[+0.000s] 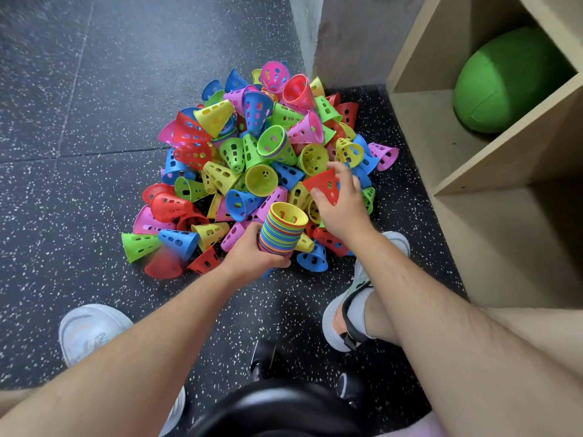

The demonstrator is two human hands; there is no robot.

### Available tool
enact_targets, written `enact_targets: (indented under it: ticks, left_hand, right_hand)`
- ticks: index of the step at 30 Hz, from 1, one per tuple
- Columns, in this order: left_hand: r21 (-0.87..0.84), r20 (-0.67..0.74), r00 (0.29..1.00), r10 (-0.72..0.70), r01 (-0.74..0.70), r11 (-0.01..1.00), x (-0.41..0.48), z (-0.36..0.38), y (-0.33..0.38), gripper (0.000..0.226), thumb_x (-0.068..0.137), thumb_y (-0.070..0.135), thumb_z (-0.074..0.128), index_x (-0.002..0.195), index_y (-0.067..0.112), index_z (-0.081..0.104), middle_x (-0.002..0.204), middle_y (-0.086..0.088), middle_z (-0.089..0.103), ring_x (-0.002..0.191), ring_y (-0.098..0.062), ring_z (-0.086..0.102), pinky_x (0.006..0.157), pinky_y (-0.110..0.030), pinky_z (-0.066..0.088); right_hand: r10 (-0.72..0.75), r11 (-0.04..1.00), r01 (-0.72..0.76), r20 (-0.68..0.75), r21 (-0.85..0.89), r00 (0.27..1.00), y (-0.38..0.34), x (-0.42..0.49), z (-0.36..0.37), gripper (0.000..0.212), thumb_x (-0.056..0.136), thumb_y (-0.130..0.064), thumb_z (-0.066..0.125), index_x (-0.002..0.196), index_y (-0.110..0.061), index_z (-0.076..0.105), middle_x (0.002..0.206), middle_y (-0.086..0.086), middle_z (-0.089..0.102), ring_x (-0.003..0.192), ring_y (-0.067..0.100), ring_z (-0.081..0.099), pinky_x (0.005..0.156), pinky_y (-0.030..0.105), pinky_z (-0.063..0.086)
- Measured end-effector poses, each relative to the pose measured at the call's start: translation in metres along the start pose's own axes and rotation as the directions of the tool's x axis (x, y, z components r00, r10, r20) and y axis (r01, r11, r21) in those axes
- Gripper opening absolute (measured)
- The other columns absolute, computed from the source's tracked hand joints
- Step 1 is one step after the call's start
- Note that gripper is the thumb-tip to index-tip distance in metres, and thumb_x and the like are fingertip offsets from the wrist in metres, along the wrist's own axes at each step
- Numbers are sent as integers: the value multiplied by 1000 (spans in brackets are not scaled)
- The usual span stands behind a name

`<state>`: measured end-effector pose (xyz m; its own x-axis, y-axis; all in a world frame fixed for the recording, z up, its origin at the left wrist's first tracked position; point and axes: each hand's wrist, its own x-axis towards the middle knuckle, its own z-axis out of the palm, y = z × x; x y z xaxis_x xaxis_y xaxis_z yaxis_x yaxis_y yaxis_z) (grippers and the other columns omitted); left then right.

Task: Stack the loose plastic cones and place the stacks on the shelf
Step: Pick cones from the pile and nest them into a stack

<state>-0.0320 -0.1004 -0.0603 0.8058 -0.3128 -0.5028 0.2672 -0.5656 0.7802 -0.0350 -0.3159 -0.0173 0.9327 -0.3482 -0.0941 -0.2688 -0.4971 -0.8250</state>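
A big pile of loose plastic cones [252, 159] in red, blue, green, yellow and pink lies on the dark speckled floor. My left hand [249, 257] grips a tall multicoloured stack of cones [282, 230] with a yellow cone on top, its open end facing up. My right hand [342, 205] holds a single red cone [325, 184] just right of and above the stack. The wooden shelf [504, 159] stands to the right of the pile.
A green ball [508, 80] fills an upper shelf compartment. A grey concrete wall corner [315, 36] rises behind the pile. My two feet in pale shoes [91, 329] rest on the floor. A black stool seat [277, 408] sits below me.
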Motion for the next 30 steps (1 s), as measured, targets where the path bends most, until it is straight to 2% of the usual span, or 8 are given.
enact_targets:
  ticks: [4, 9, 16, 20, 22, 26, 28, 30]
  left_hand:
    - [14, 4, 1000, 4, -4, 1000, -1, 2, 2, 75, 64, 19, 95, 123, 22, 49, 106, 0, 68, 95, -14, 69, 82, -30, 58]
    - [14, 2, 1000, 10, -10, 1000, 0, 5, 5, 73, 63, 19, 95, 120, 23, 49, 104, 2, 68, 95, -15, 69, 83, -31, 57]
    - [-8, -3, 1000, 10, -10, 1000, 1, 7, 4, 74, 62, 18, 95, 120, 22, 49, 104, 1, 69, 94, -15, 70, 81, -29, 57]
    - [-12, -8, 1000, 13, -13, 1000, 1, 7, 2, 75, 59, 20, 95, 119, 24, 49, 104, 0, 69, 94, -16, 71, 85, -36, 60]
    - [-6, -4, 1000, 10, -10, 1000, 1, 7, 1, 76, 59, 21, 95, 120, 24, 50, 105, 0, 69, 94, -17, 71, 87, -39, 60]
    - [21, -14, 1000, -12, 12, 1000, -5, 7, -9, 76, 59, 22, 95, 121, 23, 50, 104, 1, 69, 94, -16, 70, 84, -37, 60]
    - [30, -14, 999, -32, 33, 999, -9, 5, -18, 75, 59, 22, 96, 118, 23, 50, 103, 0, 70, 92, -15, 70, 82, -34, 59]
    - [50, -8, 998, -56, 56, 997, -13, 3, -29, 76, 55, 27, 95, 116, 25, 50, 102, 1, 70, 91, -14, 70, 83, -36, 60]
  right_hand:
    - [-57, 995, 63, -80, 72, 995, -18, -7, 0, 45, 92, -40, 68, 125, -24, 41, 107, -17, 50, 90, 2, 59, 76, 26, 52]
    - [-138, 990, 138, -14, 4, 990, -19, -15, 9, 35, 88, -42, 66, 114, -25, 49, 107, -10, 63, 99, 9, 64, 85, 43, 54]
    - [-131, 987, 134, 33, -93, 991, -13, -26, 0, 33, 90, -41, 61, 119, -26, 55, 112, -8, 63, 104, 11, 58, 92, 36, 50]
    - [-121, 971, 169, 258, -170, 959, -13, -33, -7, 44, 88, -41, 59, 130, -29, 53, 119, -7, 58, 118, 15, 50, 100, 36, 44]
    - [-119, 965, 174, 264, -196, 957, -10, -38, -6, 44, 89, -37, 60, 131, -28, 53, 119, -7, 57, 119, 15, 47, 100, 33, 41]
    - [-111, 949, 147, 139, -280, 984, 8, -46, 0, 25, 87, -30, 58, 112, -25, 60, 110, -9, 60, 112, 14, 46, 96, 35, 44]
    - [-113, 925, 173, 189, -339, 975, 21, -50, 6, 15, 84, -30, 56, 97, -26, 62, 98, -13, 60, 104, 13, 46, 93, 38, 46]
    - [-114, 893, 216, 265, -394, 957, 32, -54, 14, 18, 83, -30, 56, 97, -28, 66, 107, -14, 61, 111, 13, 46, 100, 41, 42]
